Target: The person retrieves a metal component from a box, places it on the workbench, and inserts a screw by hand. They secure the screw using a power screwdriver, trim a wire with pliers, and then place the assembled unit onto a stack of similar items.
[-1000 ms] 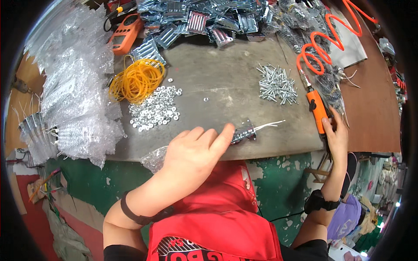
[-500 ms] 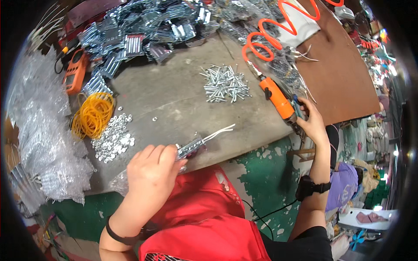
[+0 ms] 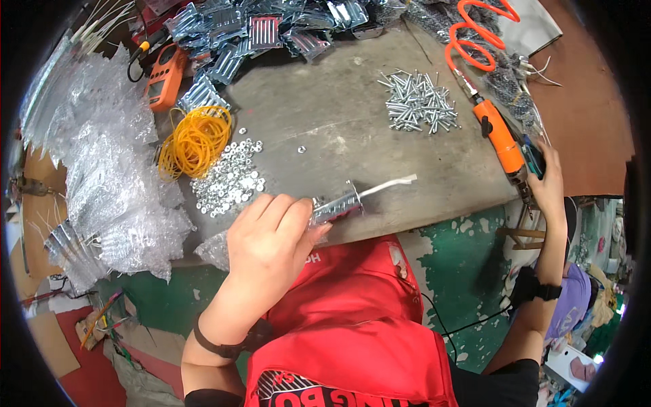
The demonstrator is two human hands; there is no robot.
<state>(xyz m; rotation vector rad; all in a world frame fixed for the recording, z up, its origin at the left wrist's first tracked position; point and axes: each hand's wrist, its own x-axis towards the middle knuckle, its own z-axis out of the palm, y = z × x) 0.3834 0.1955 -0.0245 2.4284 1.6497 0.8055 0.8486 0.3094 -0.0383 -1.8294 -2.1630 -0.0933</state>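
Near the table's front edge, my left hand [image 3: 269,234] is closed around one end of a shiny, ribbed metal piece [image 3: 337,207]. Two white wires [image 3: 390,184] stick out from its other end, pointing right. At the right side of the table, my right hand [image 3: 549,178] has its fingers and thumb around a dark tool with teal on its handle [image 3: 534,157]; its kind is partly hidden by the hand. Beside that tool lies an orange air screwdriver [image 3: 500,138], its bit toward me. A coiled orange hose [image 3: 468,46] joins its far end.
A heap of screws [image 3: 422,102] lies mid-table, small nuts or washers [image 3: 230,180] at left. Yellow rubber bands [image 3: 196,142], an orange meter [image 3: 165,80] and bubble wrap [image 3: 112,169] sit farther left. Many wrapped metal pieces [image 3: 264,32] are piled at the back.
The whole view has shifted, so the table's things appear farther right. My left hand still holds the metal piece, its angle slightly changed. My right hand stays at the dark tool.
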